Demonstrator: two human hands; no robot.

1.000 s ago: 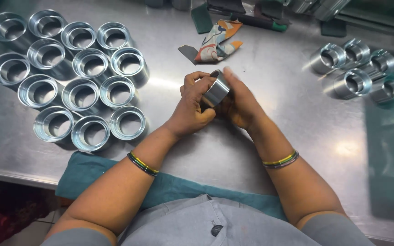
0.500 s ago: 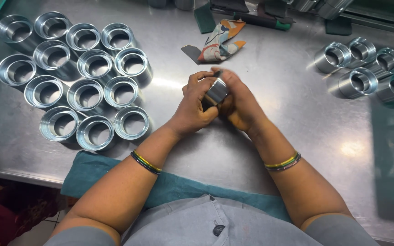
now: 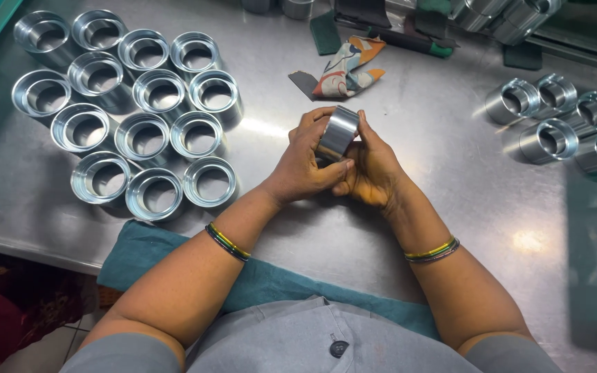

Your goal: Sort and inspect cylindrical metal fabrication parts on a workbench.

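Both hands (image 3: 336,166) together — fingers curled, gripping

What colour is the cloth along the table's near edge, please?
The cloth is teal, seen in the head view.

A brushed steel desk (image 3: 450,173) fills the view, its surface scuffed and catching bright glare spots from light overhead. A teal cloth (image 3: 271,283) hangs over its near edge. At lower left, beneath the desk, shows tiled floor (image 3: 43,356) and a dark red flowered fabric (image 3: 1,311).
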